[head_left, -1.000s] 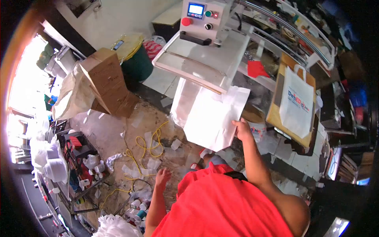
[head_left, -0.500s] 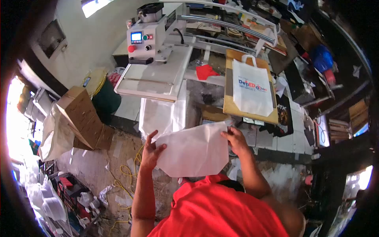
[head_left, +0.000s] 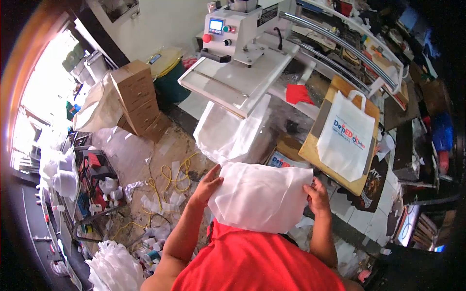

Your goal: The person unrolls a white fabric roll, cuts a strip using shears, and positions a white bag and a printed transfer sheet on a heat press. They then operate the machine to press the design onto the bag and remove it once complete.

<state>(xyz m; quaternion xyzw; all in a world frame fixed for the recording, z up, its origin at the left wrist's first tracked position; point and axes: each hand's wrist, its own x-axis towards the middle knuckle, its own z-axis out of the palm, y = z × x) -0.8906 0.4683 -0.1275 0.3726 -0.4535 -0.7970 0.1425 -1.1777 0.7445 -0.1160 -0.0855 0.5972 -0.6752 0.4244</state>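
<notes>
A blank white fabric bag [head_left: 262, 196] is stretched between my two hands in front of my red shirt. My left hand [head_left: 208, 186] pinches its left edge, and my right hand [head_left: 318, 196] grips its right edge, with the fingers partly behind the cloth. Ahead on the right, a white tote bag [head_left: 345, 133] printed in blue and red lies flat on a tan board [head_left: 310, 148]. Beyond my left hand stands a white heat press machine [head_left: 238, 72] with a lit display. White sheets or bags [head_left: 228, 133] hang below its platen.
Stacked cardboard boxes [head_left: 135, 99] and a green drum [head_left: 171, 87] stand left of the press. A yellow cord [head_left: 174, 177] and scraps litter the floor. A red cloth [head_left: 298, 94] lies beside the press, and a white bundle [head_left: 114, 266] sits at lower left.
My view has turned left, so the press and the board appear further right. Both hands still hold the blank bag, its lower edge now nearer my shirt. The white bundle has come into view.
</notes>
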